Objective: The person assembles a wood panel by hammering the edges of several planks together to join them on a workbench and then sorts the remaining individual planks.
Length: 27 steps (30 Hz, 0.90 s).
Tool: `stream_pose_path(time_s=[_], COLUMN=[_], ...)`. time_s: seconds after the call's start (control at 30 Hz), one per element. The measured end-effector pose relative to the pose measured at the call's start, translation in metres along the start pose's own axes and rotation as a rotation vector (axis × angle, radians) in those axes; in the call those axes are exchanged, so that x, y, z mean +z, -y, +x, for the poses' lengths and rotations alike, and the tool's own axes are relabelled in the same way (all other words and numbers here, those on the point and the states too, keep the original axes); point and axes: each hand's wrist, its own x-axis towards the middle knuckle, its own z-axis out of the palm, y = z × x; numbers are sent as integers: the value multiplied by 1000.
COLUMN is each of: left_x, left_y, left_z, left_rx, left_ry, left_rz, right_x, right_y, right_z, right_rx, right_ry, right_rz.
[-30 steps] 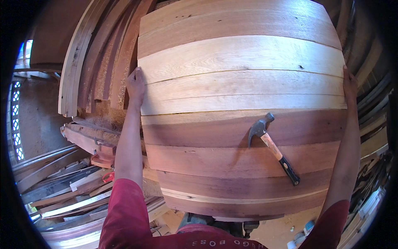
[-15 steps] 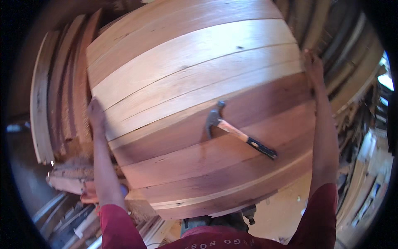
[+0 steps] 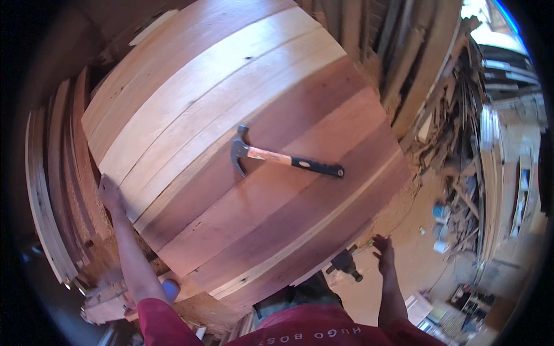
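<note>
A large panel of joined wooden boards [image 3: 190, 130], in pale and reddish-brown strips, lies in front of me, its near edge close to my waist. On top of it rests a claw hammer [image 3: 288, 160], its steel head to the left and its black-ended handle to the right. My left hand [image 3: 109, 193] holds the panel's left edge; the fingertips are partly hidden. Off the panel, beyond its near right side, my right hand [image 3: 384, 252] hangs with spread fingers and nothing in it. A dark tool [image 3: 344, 264], whose kind I cannot make out, sticks out between that hand and my body.
Long boards [image 3: 52, 184] stand at the left. More planks [image 3: 404, 69] and a heap of scrap wood [image 3: 456, 115] line the right side. Several small containers [image 3: 441, 213] stand on the dusty floor [image 3: 412, 236]. A blue round thing [image 3: 170, 288] lies near my left forearm.
My right hand has let go of the panel's right edge and come down toward my body. In view, the panel and hammer have shifted left and turned; my left hand stays on the edge.
</note>
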Motion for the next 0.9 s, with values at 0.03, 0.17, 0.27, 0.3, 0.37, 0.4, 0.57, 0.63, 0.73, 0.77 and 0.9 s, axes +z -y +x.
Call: stream_pose_path(time_s=[0.03,0.17,0.27,0.3,0.37,0.4,0.57,0.63,0.73,0.77,0.9], left_x=[-31,21,-26,-33,19,31,-5,24,6,-1,11], left_y=[23,12,48,50,46,38,38,35,51,55,68], left_z=[22,6,62,74,31,15,68,28,48,63,75], left_rx=[-40,-114,-26,25,-108,-212,-44,6,85,97,70], left_ry=[-13,83,31,-5,85,96,129,49,175,174,169], left_rz=[-45,-151,-197,-236,-286,-319,-29,-113,-137,-136,-254], right_x=[26,32,57,69,60,60,85,47,-4,-14,-21], right_y=[-18,-100,-119,-111,-145,-159,-160,-134,-100,-83,-48], right_z=[-1,-8,-15,-27,-61,-79,-168,-210,-210,-195,-100], right_rx=[45,205,173,162,87,83,270,279,82,21,-133], right_ry=[132,364,553,517,267,232,414,404,390,354,196], right_rz=[67,576,773,739,760,763,654,681,788,756,581])
